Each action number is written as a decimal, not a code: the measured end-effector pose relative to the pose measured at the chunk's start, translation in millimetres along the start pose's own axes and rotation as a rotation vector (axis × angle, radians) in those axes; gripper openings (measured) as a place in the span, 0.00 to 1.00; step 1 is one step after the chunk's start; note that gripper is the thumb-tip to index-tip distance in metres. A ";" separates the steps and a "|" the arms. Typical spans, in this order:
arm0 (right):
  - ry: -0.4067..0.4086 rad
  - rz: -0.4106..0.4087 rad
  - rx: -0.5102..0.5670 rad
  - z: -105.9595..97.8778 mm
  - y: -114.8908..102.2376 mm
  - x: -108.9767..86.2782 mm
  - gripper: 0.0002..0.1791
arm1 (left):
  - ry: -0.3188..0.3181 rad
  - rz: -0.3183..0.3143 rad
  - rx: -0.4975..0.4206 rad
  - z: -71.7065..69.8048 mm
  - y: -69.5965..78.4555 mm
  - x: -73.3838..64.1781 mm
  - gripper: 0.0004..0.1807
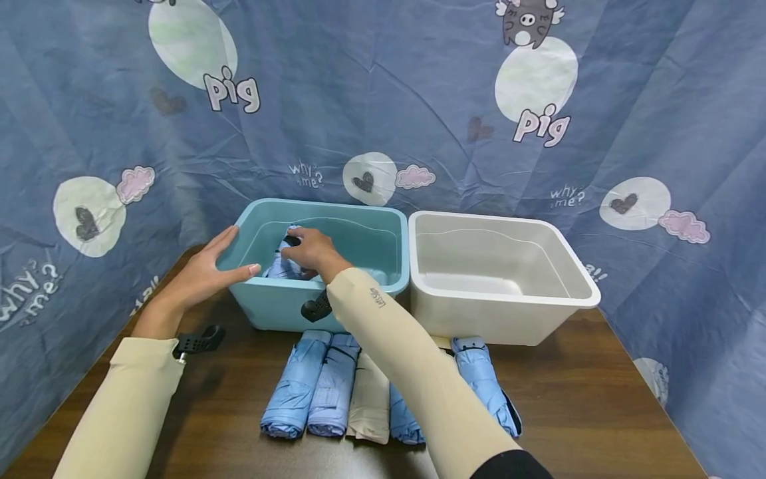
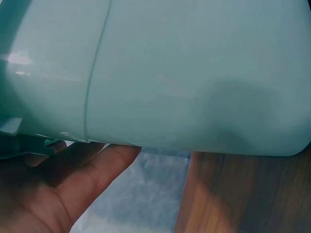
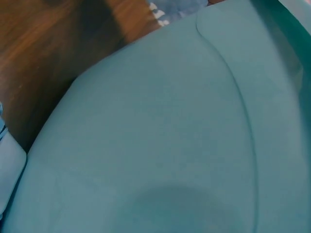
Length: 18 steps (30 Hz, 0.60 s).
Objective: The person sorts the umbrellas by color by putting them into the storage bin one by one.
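Observation:
My right hand (image 1: 314,251) reaches over the front rim of the teal bin (image 1: 323,303). It holds the black end of a blue folded umbrella (image 1: 284,267) that leans inside, near the bin's left end. The bin's wall hides the umbrella's lower part. At the bin's left front corner, my left hand (image 1: 203,273) rests on the rim with thumb and fingers spread. The left wrist view shows fingers (image 2: 104,170) beside the teal wall. Only that wall and some table fill the right wrist view; the right hand is out of it.
Right of the teal bin stands a white bin (image 1: 479,309). In front lie a blue umbrella (image 1: 296,386), a bluish-lavender one (image 1: 335,386), a beige one (image 1: 369,402) and further blue ones (image 1: 485,386), partly behind my right forearm. A printed blue curtain (image 1: 383,100) hangs behind the wooden table (image 1: 574,406).

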State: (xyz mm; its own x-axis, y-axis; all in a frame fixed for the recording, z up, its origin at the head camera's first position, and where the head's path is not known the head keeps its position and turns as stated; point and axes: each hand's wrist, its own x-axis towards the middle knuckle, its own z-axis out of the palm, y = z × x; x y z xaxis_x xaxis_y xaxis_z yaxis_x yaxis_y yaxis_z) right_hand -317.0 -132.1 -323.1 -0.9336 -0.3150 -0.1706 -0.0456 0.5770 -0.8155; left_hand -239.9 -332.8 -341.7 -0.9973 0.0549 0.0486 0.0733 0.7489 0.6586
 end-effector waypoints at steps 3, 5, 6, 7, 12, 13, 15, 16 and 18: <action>-0.025 0.028 0.040 0.7 -1.1 -1.1 0.27 | -0.003 -0.007 -0.006 0.3 -1.6 -0.6 0.57; -0.034 0.035 0.048 0.9 -1.3 -2.1 0.26 | -0.001 -0.008 -0.003 0.6 -2.3 -1.0 0.57; -0.038 0.035 0.038 0.8 -1.2 -2.5 0.26 | 0.000 -0.009 0.000 0.8 -2.6 -1.1 0.57; -0.040 0.035 0.033 0.9 -1.2 -2.9 0.26 | 0.001 -0.009 0.001 0.9 -3.0 -1.1 0.57; -0.042 0.029 0.051 -0.4 -1.5 -4.9 0.27 | 0.008 -0.012 0.008 0.6 -3.0 -0.7 0.58; -0.042 0.031 0.055 -1.0 -1.9 -5.5 0.27 | 0.008 -0.012 0.008 0.4 -2.7 -0.6 0.58; -0.040 0.036 0.061 -2.4 -2.7 -6.5 0.27 | 0.008 -0.012 0.011 0.3 -1.7 -0.1 0.58; -0.039 0.041 0.064 -2.8 -2.9 -6.1 0.27 | 0.007 -0.013 0.012 0.2 -1.3 0.2 0.58; -0.039 0.047 0.066 -2.9 -1.7 -2.6 0.28 | 0.008 -0.014 0.012 0.2 -0.3 0.7 0.58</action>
State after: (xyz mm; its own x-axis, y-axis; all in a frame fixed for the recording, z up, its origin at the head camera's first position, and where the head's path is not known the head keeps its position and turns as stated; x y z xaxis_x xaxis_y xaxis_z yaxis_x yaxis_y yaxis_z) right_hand -315.5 -130.0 -319.6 -0.9194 -0.3188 -0.2304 0.0227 0.5418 -0.8402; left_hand -240.7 -332.8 -342.1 -0.9982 0.0389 0.0454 0.0591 0.7573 0.6503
